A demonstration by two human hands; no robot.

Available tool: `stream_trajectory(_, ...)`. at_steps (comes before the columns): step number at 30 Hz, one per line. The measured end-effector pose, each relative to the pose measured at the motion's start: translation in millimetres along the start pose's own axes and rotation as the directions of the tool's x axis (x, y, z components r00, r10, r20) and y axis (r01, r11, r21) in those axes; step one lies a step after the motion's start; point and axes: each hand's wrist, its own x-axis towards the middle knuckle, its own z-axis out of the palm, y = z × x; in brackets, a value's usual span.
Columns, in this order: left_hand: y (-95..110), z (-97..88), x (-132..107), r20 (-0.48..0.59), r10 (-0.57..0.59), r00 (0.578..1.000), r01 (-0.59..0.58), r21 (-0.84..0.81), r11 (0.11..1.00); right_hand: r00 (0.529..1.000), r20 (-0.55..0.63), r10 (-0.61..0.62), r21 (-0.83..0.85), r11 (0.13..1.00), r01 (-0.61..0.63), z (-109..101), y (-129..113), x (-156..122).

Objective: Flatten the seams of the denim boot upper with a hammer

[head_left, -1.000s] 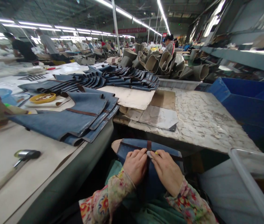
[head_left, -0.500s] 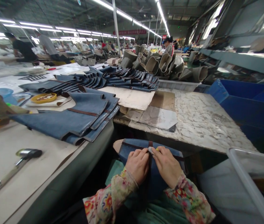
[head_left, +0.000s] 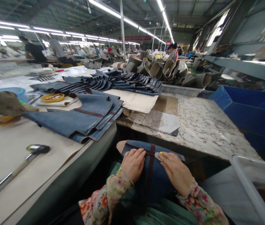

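Note:
A blue denim piece (head_left: 157,178) with a brown strap (head_left: 150,168) down its middle lies on my lap. My left hand (head_left: 133,163) rests on it left of the strap, fingers curled and pressing the fabric. On the other side of the strap my right hand (head_left: 174,170) lies flat on the denim, its fingertips pinching a small pale tool (head_left: 158,155) with a yellow tip. The two hands are now apart, with the strap visible between them.
A hammer (head_left: 17,170) lies on the paper-covered table at left. Stacks of denim pieces (head_left: 85,115) cover the table ahead, beside a yellow dish (head_left: 52,97). A worn work surface (head_left: 200,122), a blue bin (head_left: 251,106) and a white bin rim (head_left: 251,184) are at right. Other people work far behind.
My hands have moved apart, uncovering the brown strap between them. The view has shifted slightly right and down.

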Motion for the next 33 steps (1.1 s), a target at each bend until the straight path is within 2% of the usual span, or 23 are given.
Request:
stream_trajectory(4,-1.6,1.6,-2.3,0.0,0.004,1.0,-0.004,0.019,1.0,0.999,0.003,-0.052,0.064,0.997,0.052,0.0,-11.4,17.4)
stream_trajectory(9,-5.4,-1.8,-3.3,0.03,-0.01,0.999,0.009,0.036,0.999,0.997,0.041,-0.06,0.138,0.989,0.054,19.1,-19.5,34.6)
stream_trajectory(13,-18.3,-5.5,-6.9,0.016,-0.032,0.999,0.031,0.066,0.997,0.996,0.06,-0.066,0.162,0.985,0.055,29.3,-28.8,48.8)
stream_trajectory(20,-45.5,-18.1,-13.3,-0.012,-0.111,0.994,0.111,0.133,0.985,0.992,0.091,-0.081,0.18,0.982,0.064,34.8,-54.8,80.5)
stream_trajectory(25,-53.7,-23.6,-14.5,-0.025,-0.196,0.98,0.198,0.154,0.968,0.991,0.089,-0.1,0.179,0.98,0.083,40.9,-66.6,99.7)
stream_trajectory(29,-54.0,-26.2,-15.5,-0.008,-0.2,0.98,0.198,0.186,0.962,0.991,0.082,-0.103,0.161,0.983,0.089,39.4,-64.7,94.3)
stream_trajectory(33,-52.4,-25.8,-18.8,-0.009,-0.189,0.982,0.187,0.208,0.96,0.991,0.069,-0.111,0.131,0.986,0.102,30.6,-46.9,65.1)
